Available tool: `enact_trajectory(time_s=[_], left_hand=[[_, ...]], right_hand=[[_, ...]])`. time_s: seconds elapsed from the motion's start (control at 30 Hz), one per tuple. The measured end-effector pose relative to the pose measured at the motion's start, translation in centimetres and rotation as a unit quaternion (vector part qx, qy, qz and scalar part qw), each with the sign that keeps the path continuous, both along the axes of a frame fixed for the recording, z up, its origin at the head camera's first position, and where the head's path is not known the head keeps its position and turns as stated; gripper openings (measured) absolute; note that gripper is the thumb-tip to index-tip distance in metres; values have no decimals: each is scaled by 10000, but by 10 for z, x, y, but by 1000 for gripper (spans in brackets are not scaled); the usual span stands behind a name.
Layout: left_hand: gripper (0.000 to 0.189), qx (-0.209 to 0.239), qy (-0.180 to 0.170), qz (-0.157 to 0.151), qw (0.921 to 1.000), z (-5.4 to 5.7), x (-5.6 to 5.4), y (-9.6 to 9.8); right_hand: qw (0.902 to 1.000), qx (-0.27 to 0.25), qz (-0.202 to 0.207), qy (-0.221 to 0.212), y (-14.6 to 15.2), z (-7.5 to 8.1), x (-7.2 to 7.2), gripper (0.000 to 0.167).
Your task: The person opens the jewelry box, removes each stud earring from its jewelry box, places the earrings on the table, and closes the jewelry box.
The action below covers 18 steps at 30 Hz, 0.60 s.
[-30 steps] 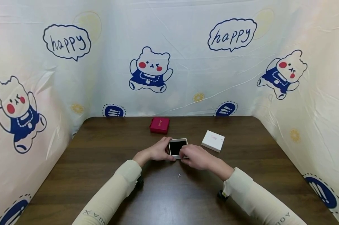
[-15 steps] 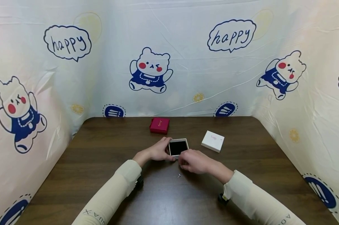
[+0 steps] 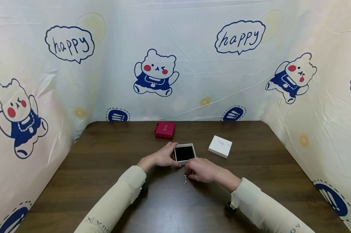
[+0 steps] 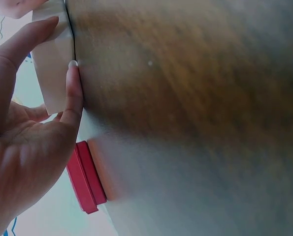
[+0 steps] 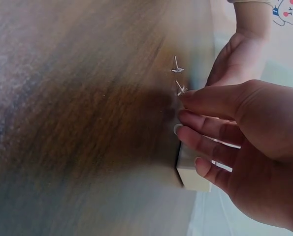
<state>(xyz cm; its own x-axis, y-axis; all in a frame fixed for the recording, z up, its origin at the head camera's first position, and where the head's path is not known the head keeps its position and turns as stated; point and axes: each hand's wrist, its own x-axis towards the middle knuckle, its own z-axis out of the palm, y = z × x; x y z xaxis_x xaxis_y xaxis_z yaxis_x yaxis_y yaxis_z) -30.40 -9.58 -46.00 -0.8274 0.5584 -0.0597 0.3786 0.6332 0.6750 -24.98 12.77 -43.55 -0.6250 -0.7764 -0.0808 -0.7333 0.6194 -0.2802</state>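
Observation:
A small open white box (image 3: 185, 162) with a black inside sits mid-table. My left hand (image 3: 163, 156) holds it by its left side, thumb at the near corner; in the left wrist view, the fingers lie along the box wall (image 4: 52, 64). My right hand (image 3: 202, 170) is low over the table at the box's near right corner. At its thumb and index fingertips is a small silver stud earring (image 5: 181, 90), which it seems to pinch; the thumb partly covers it. A second stud earring (image 5: 177, 69) lies on the table close by, towards me (image 3: 185, 182).
A red box (image 3: 165, 130) stands behind, left of the open box. To the right lies a white lid (image 3: 220, 146) with pink writing. The brown wooden table (image 3: 117, 139) ends at a patterned cloth backdrop (image 3: 192, 64).
My right hand has come out of the box, down and towards me to the tabletop. A second earring now shows at its fingertips. My left hand stays on the box.

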Motion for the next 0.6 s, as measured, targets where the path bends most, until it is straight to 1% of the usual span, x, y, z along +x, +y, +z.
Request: enact_trajectory(time_s=[0.2, 0.4, 0.6], left_hand=[[92, -23, 2, 20, 10000, 0, 0, 0], [93, -31, 42, 29, 10000, 0, -1, -1], [92, -64, 9, 10, 10000, 0, -1, -1]], right_hand=[[10000, -11, -32, 33, 2, 4, -1, 5], [9999, -129, -90, 55, 4, 10, -3, 6], [9995, -212, -140, 175, 5, 17, -5, 5]])
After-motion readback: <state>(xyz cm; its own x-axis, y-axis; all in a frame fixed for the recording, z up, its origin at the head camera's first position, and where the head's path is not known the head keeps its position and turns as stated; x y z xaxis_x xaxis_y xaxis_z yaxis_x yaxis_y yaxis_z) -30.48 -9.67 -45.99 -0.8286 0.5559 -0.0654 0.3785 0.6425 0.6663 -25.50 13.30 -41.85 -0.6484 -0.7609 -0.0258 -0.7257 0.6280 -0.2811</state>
